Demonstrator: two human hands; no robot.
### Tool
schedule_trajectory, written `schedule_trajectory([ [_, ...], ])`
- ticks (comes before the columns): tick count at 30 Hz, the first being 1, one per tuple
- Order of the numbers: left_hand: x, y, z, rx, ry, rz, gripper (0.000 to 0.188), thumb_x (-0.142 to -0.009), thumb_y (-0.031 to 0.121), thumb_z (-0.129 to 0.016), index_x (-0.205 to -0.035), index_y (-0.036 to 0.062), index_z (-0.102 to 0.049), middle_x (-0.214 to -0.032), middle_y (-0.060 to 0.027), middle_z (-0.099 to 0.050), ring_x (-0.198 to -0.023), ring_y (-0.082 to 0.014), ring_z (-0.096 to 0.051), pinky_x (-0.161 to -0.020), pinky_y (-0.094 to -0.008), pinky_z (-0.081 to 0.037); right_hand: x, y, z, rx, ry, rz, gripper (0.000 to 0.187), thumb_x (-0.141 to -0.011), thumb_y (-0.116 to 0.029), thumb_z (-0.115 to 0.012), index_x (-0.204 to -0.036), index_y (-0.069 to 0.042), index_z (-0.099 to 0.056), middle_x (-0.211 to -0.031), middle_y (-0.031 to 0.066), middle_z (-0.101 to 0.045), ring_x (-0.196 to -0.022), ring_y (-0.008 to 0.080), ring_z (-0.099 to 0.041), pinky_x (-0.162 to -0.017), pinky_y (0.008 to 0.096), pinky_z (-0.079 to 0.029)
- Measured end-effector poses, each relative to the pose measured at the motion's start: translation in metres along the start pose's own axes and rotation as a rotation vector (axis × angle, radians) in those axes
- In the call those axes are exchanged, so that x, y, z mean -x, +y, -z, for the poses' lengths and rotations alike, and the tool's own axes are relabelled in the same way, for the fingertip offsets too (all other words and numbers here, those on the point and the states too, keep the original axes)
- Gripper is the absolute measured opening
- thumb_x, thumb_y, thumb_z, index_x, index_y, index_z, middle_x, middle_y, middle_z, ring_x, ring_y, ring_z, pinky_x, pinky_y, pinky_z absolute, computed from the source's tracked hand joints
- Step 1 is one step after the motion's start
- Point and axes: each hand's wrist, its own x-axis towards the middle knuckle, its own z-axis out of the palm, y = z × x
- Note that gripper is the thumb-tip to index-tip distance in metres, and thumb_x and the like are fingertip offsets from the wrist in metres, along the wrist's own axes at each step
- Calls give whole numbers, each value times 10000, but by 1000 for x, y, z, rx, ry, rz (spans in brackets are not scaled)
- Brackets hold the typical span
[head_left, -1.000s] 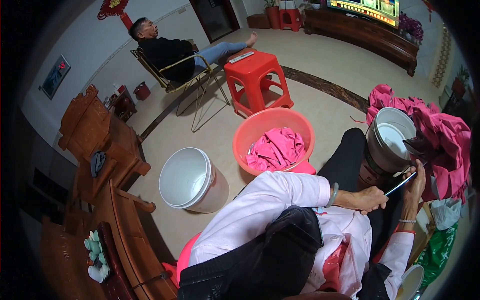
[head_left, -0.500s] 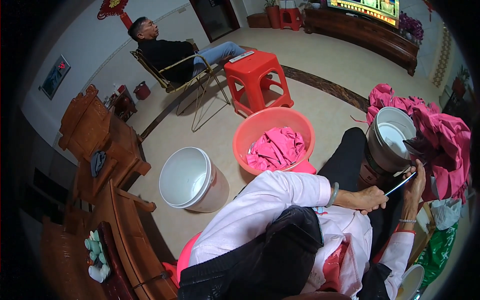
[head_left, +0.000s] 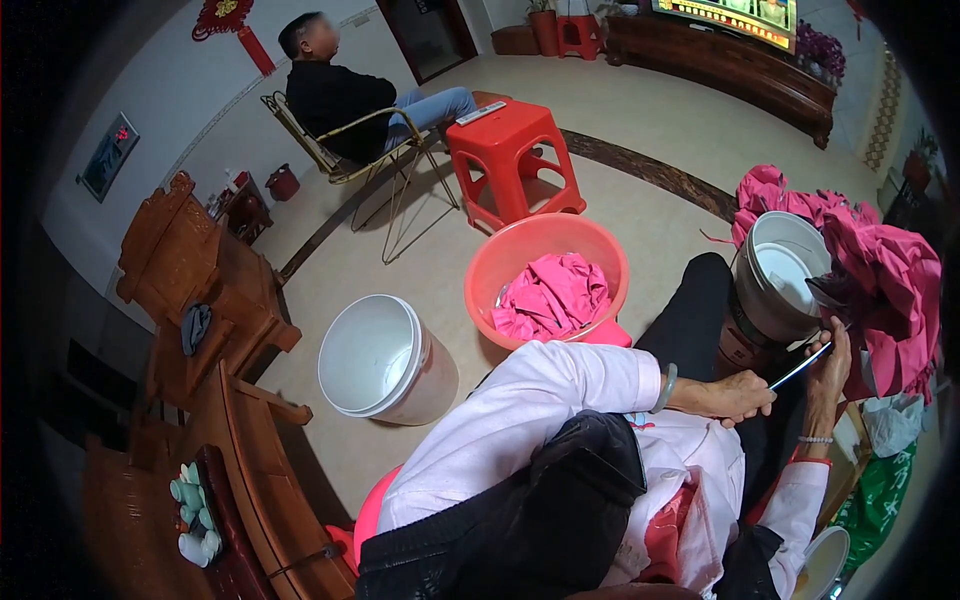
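My left hand (head_left: 738, 397), with a bangle on its wrist, is closed in a fist round the near end of a slim, shiny straight bar (head_left: 800, 368). What kind of tool it is does not show. The bar slants up toward my right hand (head_left: 830, 362), whose fingers are bent at its far end. They also touch the dark edge of a pink cloth (head_left: 895, 285); exactly what they pinch is hidden. That cloth hangs beside a pale bucket (head_left: 750, 300) standing at my right knee.
A pink basin (head_left: 478, 275) holding crumpled pink cloth stands ahead, with an empty white bucket (head_left: 425, 385) to its left. Beyond is a red stool (head_left: 510, 130) bearing a remote. A person (head_left: 345, 105) sits in a folding chair. Wooden furniture (head_left: 250, 430) lines the left.
The seated person has shifted to the right and sits more upright. My hands and the shiny bar stay almost where they were.
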Motion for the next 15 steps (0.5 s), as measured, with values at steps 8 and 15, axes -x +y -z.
schedule_trajectory([
  [8,3,0,0,-7,17,-4,313,-825,254,-409,-801,-35,-525,-552,-29,-392,-365,-113,-362,-299,-256,-335,3,2,-2,4,4,3,268,-873,-282,-504,-1022,-60,-519,-634,-28,-482,-499,69,-447,-447,214,-378],
  [15,5,5,-3,8,1,6,303,-816,255,-423,-812,-27,-534,-531,-21,-386,-343,-119,-357,-289,-267,-333,11,-6,-7,31,49,0,231,-869,-262,-514,-981,-61,-539,-608,-25,-463,-499,77,-442,-446,231,-375],
])
